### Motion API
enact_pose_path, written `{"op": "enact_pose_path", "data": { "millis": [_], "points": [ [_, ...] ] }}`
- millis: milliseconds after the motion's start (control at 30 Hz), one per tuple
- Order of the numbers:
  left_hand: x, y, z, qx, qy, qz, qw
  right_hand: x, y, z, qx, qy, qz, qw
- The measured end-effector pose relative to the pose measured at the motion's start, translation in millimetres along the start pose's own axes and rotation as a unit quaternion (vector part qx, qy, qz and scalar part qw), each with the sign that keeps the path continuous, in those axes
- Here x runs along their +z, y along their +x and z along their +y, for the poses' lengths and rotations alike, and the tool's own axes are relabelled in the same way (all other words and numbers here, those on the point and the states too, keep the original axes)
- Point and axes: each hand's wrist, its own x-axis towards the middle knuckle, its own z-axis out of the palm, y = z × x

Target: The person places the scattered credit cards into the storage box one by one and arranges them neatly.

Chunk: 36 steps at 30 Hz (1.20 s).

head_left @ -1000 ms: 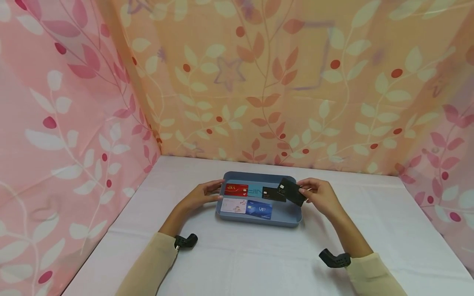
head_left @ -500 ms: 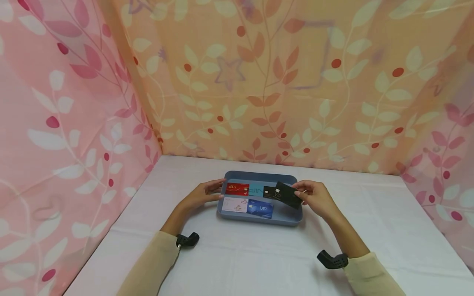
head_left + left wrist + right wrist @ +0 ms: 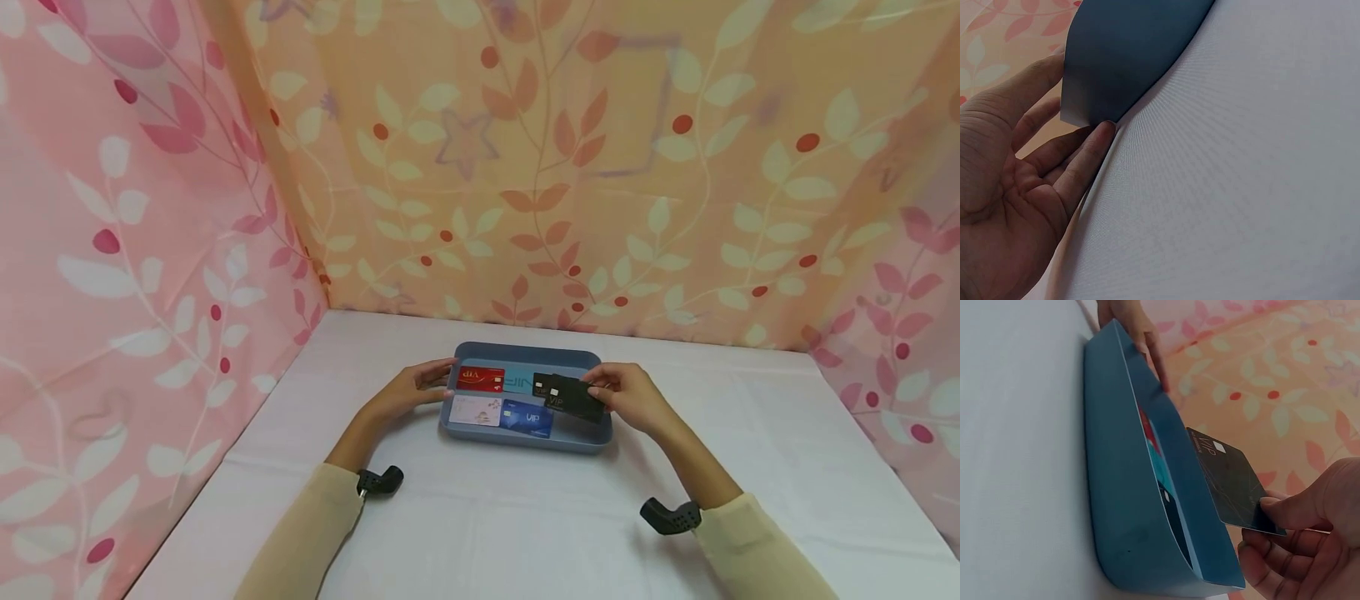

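My right hand (image 3: 637,396) pinches a black VIP card (image 3: 573,400) between thumb and fingers. In the right wrist view the black card is tilted above the rim of the blue-grey tray (image 3: 1129,481). From the head view it overlaps a second black card (image 3: 541,386) lying in the tray. A red VIP card (image 3: 480,379) and a teal card (image 3: 519,380) lie to the left in the back row. The front row has a pale pink-patterned card (image 3: 475,411) and a blue VIP card (image 3: 525,419). My left hand (image 3: 1029,181) touches the tray's left end with mostly straight fingers.
A white cloth (image 3: 517,517) covers the table under the tray. Behind hangs an orange leaf-patterned curtain (image 3: 465,208), with a pink one (image 3: 172,333) on the left. Each wrist wears a black camera mount (image 3: 671,517).
My right hand has moved left and down with the black card, which now covers more of the card lying beneath. The left hand has stayed at the tray's left end.
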Motion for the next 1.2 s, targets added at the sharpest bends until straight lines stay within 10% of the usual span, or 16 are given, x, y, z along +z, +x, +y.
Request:
{"op": "enact_pose_path", "data": {
  "millis": [1200],
  "points": [
    [-0.7,1.0,-1.4,-0.008,0.001,0.005,1.0,33.1,21.0,-3.4,-0.018,-0.068,-0.114,0.9909]
  ]
}}
